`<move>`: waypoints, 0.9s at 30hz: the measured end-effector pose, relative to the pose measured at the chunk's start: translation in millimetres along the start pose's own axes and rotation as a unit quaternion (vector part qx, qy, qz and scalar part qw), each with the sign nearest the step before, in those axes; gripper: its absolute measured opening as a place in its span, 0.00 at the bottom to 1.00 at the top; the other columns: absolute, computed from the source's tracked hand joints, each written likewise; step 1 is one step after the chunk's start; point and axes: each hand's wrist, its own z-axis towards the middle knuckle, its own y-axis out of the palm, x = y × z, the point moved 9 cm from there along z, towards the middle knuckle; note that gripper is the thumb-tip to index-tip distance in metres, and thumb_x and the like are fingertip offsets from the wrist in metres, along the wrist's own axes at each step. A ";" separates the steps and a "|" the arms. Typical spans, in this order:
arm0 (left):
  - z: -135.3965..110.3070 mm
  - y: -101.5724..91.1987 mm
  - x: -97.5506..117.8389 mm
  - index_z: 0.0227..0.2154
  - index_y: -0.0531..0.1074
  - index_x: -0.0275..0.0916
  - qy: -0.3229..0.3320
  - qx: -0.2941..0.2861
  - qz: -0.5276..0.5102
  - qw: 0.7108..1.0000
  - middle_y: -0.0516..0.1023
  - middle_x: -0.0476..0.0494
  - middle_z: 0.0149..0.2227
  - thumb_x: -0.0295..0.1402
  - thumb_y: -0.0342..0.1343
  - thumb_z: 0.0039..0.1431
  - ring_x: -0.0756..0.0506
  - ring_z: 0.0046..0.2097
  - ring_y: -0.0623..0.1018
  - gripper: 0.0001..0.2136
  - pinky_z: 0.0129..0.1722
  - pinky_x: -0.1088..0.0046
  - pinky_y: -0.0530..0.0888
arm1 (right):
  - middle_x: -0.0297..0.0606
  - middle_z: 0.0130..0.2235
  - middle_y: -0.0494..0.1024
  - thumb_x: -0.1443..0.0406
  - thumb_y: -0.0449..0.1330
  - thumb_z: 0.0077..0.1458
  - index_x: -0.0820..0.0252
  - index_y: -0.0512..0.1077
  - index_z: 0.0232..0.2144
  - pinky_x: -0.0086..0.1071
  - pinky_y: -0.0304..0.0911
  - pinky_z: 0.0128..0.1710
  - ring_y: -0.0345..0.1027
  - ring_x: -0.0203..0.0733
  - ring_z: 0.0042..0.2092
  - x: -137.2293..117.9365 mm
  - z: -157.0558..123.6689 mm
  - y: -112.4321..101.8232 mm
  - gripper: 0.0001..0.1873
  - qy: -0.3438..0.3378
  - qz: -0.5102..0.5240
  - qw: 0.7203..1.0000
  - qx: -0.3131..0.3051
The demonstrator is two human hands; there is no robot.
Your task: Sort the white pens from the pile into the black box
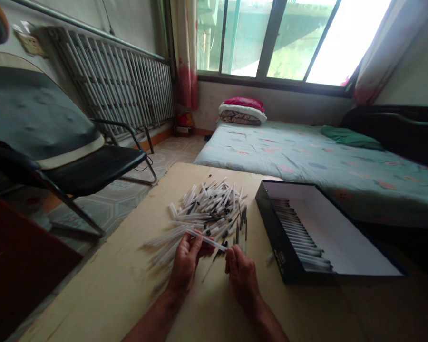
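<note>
Between my two hands is a translucent white pen barrel [211, 241], held slanting over the table. My left hand [189, 254] grips it near its upper left end, thumb on top. The fingers of my right hand [239, 266] are closed at its lower right end; whether they also pinch a small part there, I cannot make out. Just beyond my hands lies a heap of pen parts [214, 202], with white barrels, black caps and thin dark refills. More white barrels [164, 242] lie loosely beside my left hand.
On the right of the table [128, 256] stands a black open box [271, 228] with a row of pens [299, 237] along its left side. Behind are a bed [271, 142] and a window. A black folding chair [103, 161] stands at the left.
</note>
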 end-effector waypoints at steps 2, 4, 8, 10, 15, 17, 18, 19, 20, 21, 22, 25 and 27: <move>0.3 -0.8 0.6 0.35 0.63 0.38 0.004 0.003 0.000 1.000 0.80 0.44 0.30 0.35 0.62 0.49 0.44 0.30 0.80 0.15 0.29 0.71 0.75 | 0.28 0.19 0.67 0.59 0.44 0.63 0.57 0.63 0.27 0.24 0.53 0.23 0.62 0.33 0.21 -0.5 0.2 -0.1 0.16 0.000 0.008 1.000 -0.003; 0.8 -2.5 1.4 0.35 0.63 0.38 0.009 0.011 -0.004 1.000 0.80 0.44 0.30 0.35 0.62 0.48 0.44 0.29 0.80 0.15 0.29 0.71 0.75 | 0.27 0.21 0.68 0.59 0.46 0.62 0.58 0.64 0.34 0.24 0.54 0.24 0.63 0.33 0.22 -2.6 0.3 -0.2 0.11 -0.006 0.017 1.000 -0.005; 1.0 -2.3 1.4 0.35 0.63 0.37 0.009 0.009 -0.001 1.000 0.80 0.44 0.30 0.35 0.62 0.48 0.45 0.30 0.80 0.15 0.30 0.71 0.75 | 0.27 0.21 0.66 0.60 0.45 0.63 0.58 0.64 0.31 0.23 0.54 0.24 0.63 0.33 0.22 -4.0 -0.2 0.1 0.12 -0.011 0.018 1.000 -0.005; 0.6 -0.6 1.0 0.35 0.63 0.37 0.009 0.001 0.004 1.000 0.80 0.44 0.30 0.36 0.62 0.49 0.44 0.30 0.80 0.15 0.30 0.71 0.75 | 0.28 0.19 0.66 0.60 0.44 0.63 0.57 0.62 0.26 0.23 0.53 0.24 0.62 0.32 0.21 -1.4 -0.6 0.9 0.16 0.000 0.012 1.000 -0.006; 0.3 -1.7 2.1 0.35 0.63 0.37 0.017 0.006 0.004 1.000 0.80 0.46 0.29 0.36 0.61 0.49 0.44 0.29 0.80 0.15 0.30 0.70 0.75 | 0.27 0.20 0.66 0.59 0.45 0.63 0.58 0.64 0.32 0.23 0.53 0.24 0.62 0.33 0.21 1.8 -0.8 3.7 0.13 0.009 0.010 1.000 -0.018; 0.8 -3.3 2.3 0.35 0.63 0.38 0.019 0.012 0.004 1.000 0.80 0.47 0.29 0.36 0.61 0.49 0.45 0.30 0.80 0.14 0.30 0.70 0.75 | 0.27 0.20 0.66 0.59 0.46 0.62 0.59 0.64 0.36 0.23 0.53 0.24 0.62 0.33 0.22 1.4 -0.9 4.1 0.12 0.003 0.015 1.000 -0.018; 1.0 -3.5 2.1 0.35 0.63 0.38 0.019 0.012 0.005 1.000 0.80 0.46 0.29 0.36 0.61 0.49 0.45 0.30 0.80 0.14 0.30 0.70 0.75 | 0.27 0.20 0.66 0.59 0.45 0.62 0.58 0.64 0.35 0.23 0.53 0.24 0.62 0.33 0.22 1.5 -1.0 4.0 0.12 0.002 0.016 1.000 -0.017; 1.2 -3.2 1.7 0.35 0.63 0.38 0.018 0.009 0.006 1.000 0.80 0.46 0.29 0.36 0.61 0.49 0.45 0.30 0.80 0.14 0.30 0.70 0.75 | 0.27 0.20 0.65 0.59 0.45 0.63 0.58 0.64 0.32 0.23 0.53 0.24 0.61 0.33 0.22 2.1 -1.1 4.2 0.12 0.003 0.017 1.000 -0.017; 1.3 -2.5 1.0 0.35 0.63 0.37 0.017 0.005 0.007 1.000 0.80 0.46 0.30 0.36 0.61 0.50 0.45 0.30 0.80 0.14 0.30 0.70 0.75 | 0.27 0.20 0.65 0.59 0.44 0.63 0.57 0.63 0.29 0.23 0.53 0.24 0.61 0.33 0.21 2.8 -1.3 4.5 0.14 0.006 0.017 1.000 -0.018; 1.3 -1.8 0.4 0.35 0.62 0.37 0.015 0.000 0.009 1.000 0.80 0.45 0.30 0.36 0.60 0.50 0.45 0.30 0.80 0.14 0.30 0.70 0.75 | 0.28 0.19 0.65 0.59 0.43 0.63 0.57 0.62 0.27 0.23 0.52 0.24 0.61 0.32 0.21 3.4 -1.4 4.7 0.16 0.009 0.018 1.000 -0.020; 1.3 -1.4 -0.1 0.35 0.62 0.37 0.014 -0.003 0.011 1.000 0.80 0.45 0.30 0.36 0.60 0.50 0.45 0.30 0.80 0.14 0.30 0.70 0.74 | 0.28 0.19 0.65 0.59 0.43 0.64 0.57 0.61 0.25 0.23 0.52 0.23 0.61 0.32 0.21 3.8 -1.5 4.6 0.17 0.011 0.017 1.000 -0.020; 1.5 -1.4 -0.2 0.36 0.62 0.37 0.016 -0.004 0.010 1.000 0.80 0.46 0.29 0.36 0.60 0.51 0.45 0.29 0.80 0.14 0.30 0.71 0.74 | 0.28 0.19 0.66 0.59 0.44 0.63 0.58 0.63 0.27 0.23 0.52 0.23 0.62 0.33 0.21 2.4 -1.3 4.2 0.16 0.009 0.017 1.000 -0.022; 1.8 -2.3 0.3 0.36 0.62 0.38 0.018 0.000 0.009 1.000 0.80 0.46 0.30 0.36 0.60 0.51 0.46 0.28 0.80 0.14 0.30 0.71 0.74 | 0.27 0.20 0.66 0.59 0.46 0.62 0.59 0.64 0.34 0.23 0.53 0.24 0.62 0.33 0.21 0.2 -1.0 4.0 0.12 0.001 0.019 1.000 -0.022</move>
